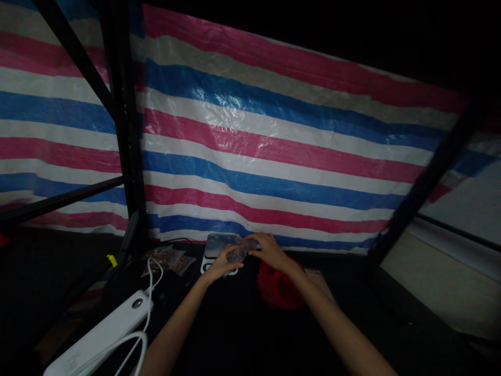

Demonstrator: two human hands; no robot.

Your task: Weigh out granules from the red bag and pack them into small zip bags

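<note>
- Plastic bag (237, 255), or what looks like one. Where's it sitting exactly?
- Right between the two hands. Left grip (221, 263) has one side pinched between thumb and fingers, right grip (266, 247) is pinching the other end. It's in front of the striped sheet (250, 151), by the right side of a white scale (213, 244).
- Anything in the way?
- Left grip covers part of the scale's front, and the right forearm (321, 303) crosses over a red bag (272, 287) on the black worktop (235, 329). Off left: small bags of brownish bits (166, 258), then a long white box (97, 331) with a white cable (150, 284).
- And how's it look?
- See-through, kinda shiny, faintly purplish toward the right. Too dim to tell what's inside, tbh.
</note>
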